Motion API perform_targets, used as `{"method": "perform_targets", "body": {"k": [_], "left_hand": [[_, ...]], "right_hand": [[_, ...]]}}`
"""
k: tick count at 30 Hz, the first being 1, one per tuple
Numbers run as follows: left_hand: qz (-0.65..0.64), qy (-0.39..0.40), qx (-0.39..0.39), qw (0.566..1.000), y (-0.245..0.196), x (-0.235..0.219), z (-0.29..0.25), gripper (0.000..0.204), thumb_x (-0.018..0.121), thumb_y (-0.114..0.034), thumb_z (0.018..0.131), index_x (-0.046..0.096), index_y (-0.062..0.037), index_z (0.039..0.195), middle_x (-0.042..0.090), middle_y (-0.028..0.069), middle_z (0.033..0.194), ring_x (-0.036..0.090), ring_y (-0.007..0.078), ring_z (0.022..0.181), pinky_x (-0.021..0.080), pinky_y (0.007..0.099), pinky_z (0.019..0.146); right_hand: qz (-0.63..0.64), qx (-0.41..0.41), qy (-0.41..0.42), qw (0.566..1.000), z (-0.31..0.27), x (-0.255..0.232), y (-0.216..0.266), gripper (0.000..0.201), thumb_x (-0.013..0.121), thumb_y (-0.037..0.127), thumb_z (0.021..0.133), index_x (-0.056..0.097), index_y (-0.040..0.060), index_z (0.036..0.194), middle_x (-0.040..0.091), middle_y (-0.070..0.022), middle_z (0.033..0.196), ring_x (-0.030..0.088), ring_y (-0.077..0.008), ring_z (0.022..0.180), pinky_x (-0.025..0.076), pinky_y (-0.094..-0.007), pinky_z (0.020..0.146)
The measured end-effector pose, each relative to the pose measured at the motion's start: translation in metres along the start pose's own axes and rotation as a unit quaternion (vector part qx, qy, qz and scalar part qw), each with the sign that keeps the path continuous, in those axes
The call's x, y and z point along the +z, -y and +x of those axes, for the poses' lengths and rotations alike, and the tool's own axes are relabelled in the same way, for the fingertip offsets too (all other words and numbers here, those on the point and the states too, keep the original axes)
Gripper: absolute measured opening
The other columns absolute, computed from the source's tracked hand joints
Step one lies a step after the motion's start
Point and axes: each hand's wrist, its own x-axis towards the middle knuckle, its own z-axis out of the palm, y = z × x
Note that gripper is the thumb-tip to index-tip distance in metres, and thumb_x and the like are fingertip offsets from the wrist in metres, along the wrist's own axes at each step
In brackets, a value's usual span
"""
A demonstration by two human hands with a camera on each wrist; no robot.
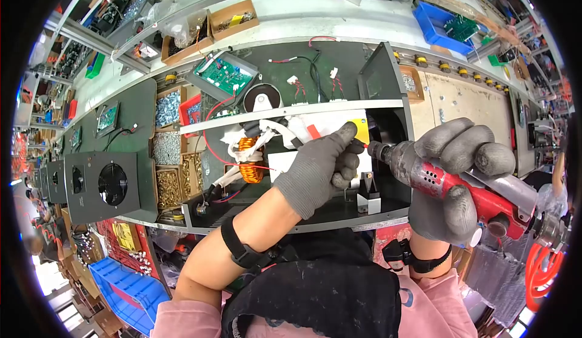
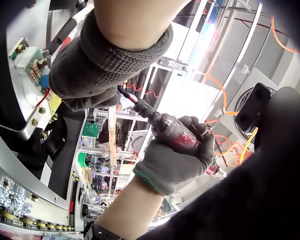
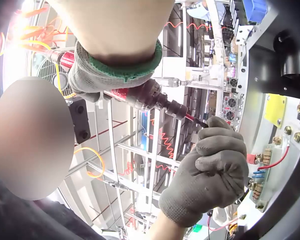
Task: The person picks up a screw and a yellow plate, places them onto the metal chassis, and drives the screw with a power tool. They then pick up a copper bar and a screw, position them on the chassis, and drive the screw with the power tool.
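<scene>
The red power tool (image 1: 451,192) is gripped by the gloved right hand (image 2: 172,165), with the fingers curled round its body. The dark-tipped bit (image 3: 190,117) at its front is pinched by the curled fingers of the gloved left hand (image 1: 321,165); its very tip is hidden by them. The tool is held tilted, its chuck (image 3: 176,110) pointed toward the left hand and its rear end directed away to the right, where an orange coiled hose (image 1: 536,280) is seen.

Both hands are held above or beside the right part of a long metal chassis (image 1: 339,108), by which a yellow plate (image 3: 275,110) is borne near the left hand's fingers. In the chassis, left of that hand, a copper-wound coil (image 1: 250,162) is seated among white-sleeved cables. A thin red wire (image 1: 205,133) is looped past it.

Beyond the chassis, a round part with a silver centre (image 1: 262,100) is placed, and near it a green circuit board (image 1: 227,77) is held in a grey tray (image 1: 244,65). To the left, silver screws (image 1: 168,110) and brass-coloured screws (image 1: 168,189) are kept in separate bins, beside which a dark panel with a fan (image 1: 113,183) is stood. Farther out, a blue crate (image 1: 130,295) is seen below at the left, and a blue tray (image 1: 429,26) is set at the upper right.
</scene>
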Motion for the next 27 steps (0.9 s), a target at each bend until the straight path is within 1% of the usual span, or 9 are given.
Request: {"method": "perform_targets", "body": {"k": [5, 8, 10, 14, 18, 20, 22, 24, 27], "left_hand": [[-0.045, -0.025, -0.015, 0.999, 0.002, 0.001, 0.002, 0.035, 0.054, -0.038, 0.093, 0.054, -0.0027, 0.093, 0.047, 0.0008, 0.065, 0.041, 0.0079, 0.051, 0.028, 0.0182, 0.038], [-0.096, 0.000, 0.012, 0.995, 0.002, -0.001, 0.000, 0.031, 0.052, -0.034, 0.094, 0.053, -0.0030, 0.095, 0.048, 0.0010, 0.069, 0.043, 0.0086, 0.055, 0.030, 0.0178, 0.041], [-0.108, -0.005, 0.016, 0.994, 0.000, 0.001, -0.004, 0.028, 0.051, -0.031, 0.095, 0.053, -0.0029, 0.096, 0.049, 0.0008, 0.070, 0.044, 0.0085, 0.058, 0.032, 0.0172, 0.044], [-0.153, 0.044, 0.020, 0.987, 0.003, -0.012, 0.002, 0.028, 0.051, -0.030, 0.095, 0.054, -0.0025, 0.099, 0.051, 0.0013, 0.072, 0.045, 0.0089, 0.060, 0.034, 0.0180, 0.046], [-0.103, 0.058, 0.078, 0.990, 0.004, -0.017, 0.003, 0.034, 0.048, -0.034, 0.096, 0.053, -0.0014, 0.104, 0.055, 0.0042, 0.078, 0.048, 0.0111, 0.062, 0.037, 0.0200, 0.047], [-0.070, 0.060, 0.076, 0.993, -0.001, -0.018, -0.002, 0.039, 0.048, -0.038, 0.096, 0.052, -0.0011, 0.106, 0.057, 0.0056, 0.080, 0.051, 0.0123, 0.063, 0.038, 0.0208, 0.047], [0.007, 0.043, -0.018, 0.999, -0.011, -0.018, -0.016, 0.064, 0.038, -0.054, 0.094, 0.046, 0.0028, 0.122, 0.059, 0.0103, 0.093, 0.051, 0.0136, 0.066, 0.039, 0.0223, 0.053], [0.057, 0.023, -0.014, 0.998, -0.018, -0.026, -0.027, 0.066, 0.037, -0.054, 0.094, 0.044, 0.0035, 0.126, 0.058, 0.0139, 0.098, 0.053, 0.0162, 0.068, 0.040, 0.0238, 0.054], [0.129, 0.064, 0.019, 0.989, -0.030, -0.043, -0.049, 0.052, 0.046, -0.041, 0.092, 0.047, 0.0023, 0.122, 0.060, 0.0113, 0.092, 0.056, 0.0157, 0.071, 0.040, 0.0238, 0.054]], "right_hand": [[0.004, 0.002, 0.016, 1.000, 0.000, -0.001, -0.006, 0.037, 0.066, 0.014, 0.072, 0.048, 0.0083, 0.104, 0.045, -0.0073, 0.075, 0.048, -0.0231, 0.072, 0.043, -0.0322, 0.063], [0.004, -0.008, 0.036, 0.999, -0.002, -0.003, -0.013, 0.041, 0.068, 0.013, 0.072, 0.049, 0.0086, 0.107, 0.045, -0.0066, 0.074, 0.049, -0.0233, 0.072, 0.044, -0.0328, 0.064], [-0.016, 0.025, 0.051, 0.998, -0.002, -0.004, -0.012, 0.044, 0.075, 0.021, 0.077, 0.042, 0.0128, 0.105, 0.050, -0.0088, 0.087, 0.056, -0.0254, 0.081, 0.052, -0.0352, 0.066], [0.012, 0.023, 0.034, 0.999, 0.002, 0.000, -0.021, 0.042, 0.073, 0.018, 0.077, 0.042, 0.0126, 0.105, 0.050, -0.0092, 0.086, 0.056, -0.0257, 0.081, 0.053, -0.0362, 0.067], [0.020, 0.037, -0.009, 0.999, 0.005, 0.008, -0.026, 0.039, 0.069, 0.014, 0.079, 0.041, 0.0127, 0.105, 0.050, -0.0098, 0.085, 0.056, -0.0248, 0.078, 0.051, -0.0348, 0.064], [0.025, 0.021, 0.048, 0.998, 0.011, 0.005, -0.031, 0.037, 0.067, 0.010, 0.079, 0.041, 0.0110, 0.105, 0.052, -0.0114, 0.087, 0.056, -0.0226, 0.074, 0.051, -0.0332, 0.063], [0.008, 0.070, 0.015, 0.997, 0.011, 0.007, -0.035, 0.037, 0.063, 0.003, 0.079, 0.040, 0.0091, 0.108, 0.054, -0.0130, 0.090, 0.056, -0.0200, 0.072, 0.051, -0.0321, 0.063], [-0.045, 0.051, 0.023, 0.997, 0.012, -0.004, -0.055, 0.039, 0.061, -0.005, 0.077, 0.045, 0.0038, 0.111, 0.060, -0.0150, 0.093, 0.058, -0.0176, 0.075, 0.051, -0.0287, 0.064], [-0.023, 0.131, -0.041, 0.990, 0.003, -0.001, -0.066, 0.037, 0.062, -0.005, 0.076, 0.047, 0.0026, 0.110, 0.060, -0.0151, 0.093, 0.059, -0.0170, 0.077, 0.052, -0.0285, 0.065]]}}
